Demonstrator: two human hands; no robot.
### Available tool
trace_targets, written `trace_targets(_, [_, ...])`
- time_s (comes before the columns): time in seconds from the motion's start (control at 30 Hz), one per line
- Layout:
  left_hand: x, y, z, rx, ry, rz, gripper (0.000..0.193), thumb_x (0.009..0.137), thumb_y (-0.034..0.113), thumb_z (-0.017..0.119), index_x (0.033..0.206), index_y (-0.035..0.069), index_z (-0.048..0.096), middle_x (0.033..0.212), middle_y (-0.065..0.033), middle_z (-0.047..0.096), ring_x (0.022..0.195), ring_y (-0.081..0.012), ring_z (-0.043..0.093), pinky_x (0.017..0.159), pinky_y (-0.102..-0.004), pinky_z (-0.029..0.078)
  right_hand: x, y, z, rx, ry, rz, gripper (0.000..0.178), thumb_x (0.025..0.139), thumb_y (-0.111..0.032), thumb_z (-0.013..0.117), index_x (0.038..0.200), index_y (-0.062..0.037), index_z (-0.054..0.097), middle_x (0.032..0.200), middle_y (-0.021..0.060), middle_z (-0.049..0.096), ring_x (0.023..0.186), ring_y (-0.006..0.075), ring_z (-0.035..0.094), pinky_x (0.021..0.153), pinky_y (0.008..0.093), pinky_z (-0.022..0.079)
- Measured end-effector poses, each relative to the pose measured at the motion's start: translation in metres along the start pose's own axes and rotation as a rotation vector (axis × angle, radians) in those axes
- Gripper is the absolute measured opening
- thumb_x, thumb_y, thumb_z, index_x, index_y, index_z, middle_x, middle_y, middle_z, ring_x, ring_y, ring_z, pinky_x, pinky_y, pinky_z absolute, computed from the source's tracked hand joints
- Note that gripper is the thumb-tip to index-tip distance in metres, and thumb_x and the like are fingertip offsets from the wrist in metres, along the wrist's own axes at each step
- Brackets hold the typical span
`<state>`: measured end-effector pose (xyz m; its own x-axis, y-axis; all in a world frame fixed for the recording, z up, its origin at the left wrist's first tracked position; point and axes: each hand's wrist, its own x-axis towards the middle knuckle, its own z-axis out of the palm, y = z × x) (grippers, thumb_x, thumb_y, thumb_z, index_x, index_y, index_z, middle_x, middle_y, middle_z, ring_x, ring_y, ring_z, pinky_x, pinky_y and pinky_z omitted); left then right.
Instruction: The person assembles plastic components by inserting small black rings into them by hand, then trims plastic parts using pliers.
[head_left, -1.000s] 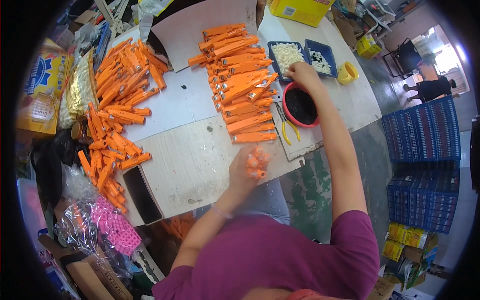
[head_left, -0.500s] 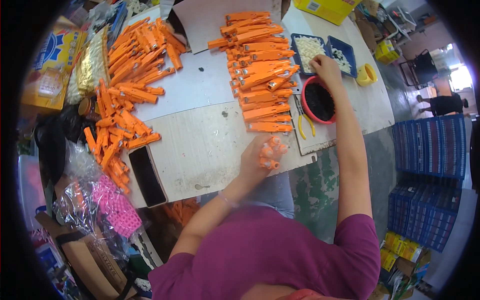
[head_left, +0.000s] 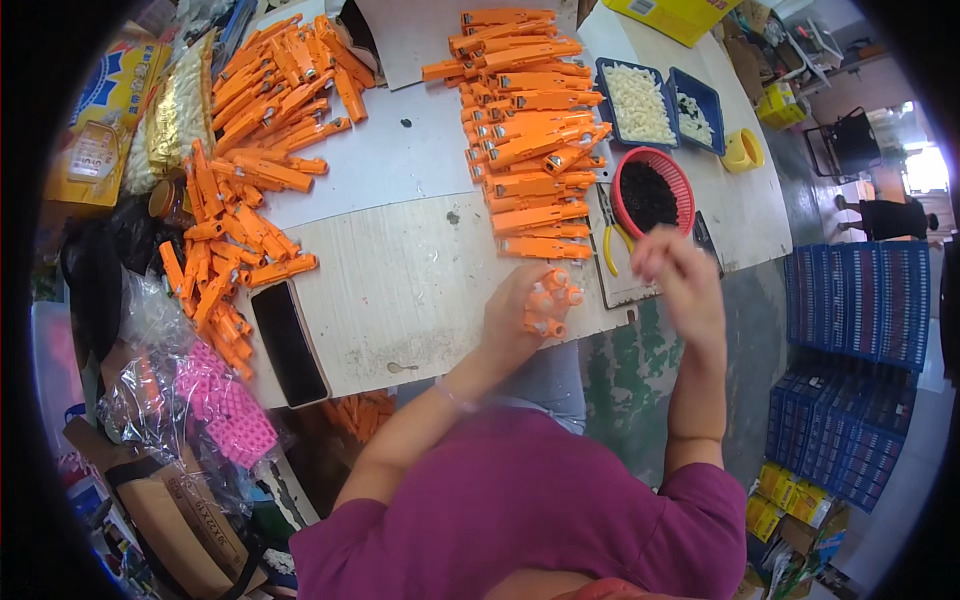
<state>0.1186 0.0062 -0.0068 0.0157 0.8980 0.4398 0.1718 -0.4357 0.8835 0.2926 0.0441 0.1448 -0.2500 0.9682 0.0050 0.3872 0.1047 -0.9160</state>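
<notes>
My left hand (head_left: pixel 512 312) is closed round a bunch of orange plastic parts (head_left: pixel 549 302), their ends facing right, above the table's front edge. My right hand (head_left: pixel 682 285) is in the air just in front of the red basket (head_left: pixel 683 190), fingers pinched together and a little blurred. Whatever sits between those fingertips is too small to make out. Small black pieces (head_left: pixel 648 195) fill the basket. Behind it are a blue tray (head_left: pixel 604 80) of small white pieces (head_left: pixel 640 104) and a second blue tray (head_left: pixel 713 100) with fewer of them. Yellow-handled pliers (head_left: pixel 617 247) lie beside the basket.
A stacked row of orange parts (head_left: pixel 540 130) runs beyond my left hand. A loose heap of them (head_left: pixel 235 235) covers the table's left side, near a black phone (head_left: pixel 290 345). A yellow cup (head_left: pixel 743 150) stands at right. Blue drawer cabinets (head_left: pixel 858 300) rise beyond.
My right hand has come back from the white pieces' tray toward me, now in front of the red basket. The left hand keeps its bunch in nearly the same place.
</notes>
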Motion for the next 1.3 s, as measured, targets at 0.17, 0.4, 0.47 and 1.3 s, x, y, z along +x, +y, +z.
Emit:
trace_targets(0.17, [-0.003,-0.003,0.0,-0.071,-0.029,-0.07,0.065,0.063,0.005,0.079,0.119,0.008,0.047,0.106,-0.0137,0.058,0.094,-0.0333,0.06,0.079,-0.0373,0.05,-0.048,-0.005,0.044,-0.103,0.0,-0.02,0.011,0.076,0.0,0.066,0.087,-0.0012,0.064,0.077,0.0067,0.064,0.07,0.0157,0.062,0.065,0.0262,0.049])
trace_targets(0.4, [0.002,0.006,-0.001,-0.067,-0.023,-0.062,0.055,0.071,0.007,0.076,0.117,0.007,0.047,0.101,-0.0145,0.06,0.089,-0.0329,0.061,0.075,-0.0372,0.051,-0.042,0.008,0.063,-0.464,0.155,-0.532,0.021,0.064,0.002,0.073,0.083,-0.0062,0.068,0.076,0.006,0.061,0.067,0.023,0.059,0.06,0.0298,0.047])
trace_targets(0.47, [0.003,0.006,-0.001,-0.063,-0.008,-0.04,0.051,0.073,0.008,0.075,0.116,0.007,0.047,0.098,-0.0142,0.06,0.087,-0.0324,0.061,0.073,-0.0372,0.051,-0.04,0.011,0.066,-0.482,0.169,-0.542,0.022,0.063,0.002,0.073,0.083,-0.0065,0.068,0.076,0.0056,0.061,0.067,0.0224,0.059,0.059,0.0307,0.046])
trace_targets(1.3, [0.0,0.002,-0.002,-0.107,-0.007,-0.128,0.051,0.074,0.009,0.074,0.117,0.008,0.047,0.099,-0.0137,0.061,0.088,-0.0306,0.063,0.073,-0.0355,0.051,-0.023,-0.007,0.059,-0.592,-0.036,-0.545,0.013,0.07,-0.006,0.066,0.083,-0.0065,0.065,0.076,0.0056,0.062,0.071,0.0235,0.063,0.061,0.0331,0.05])
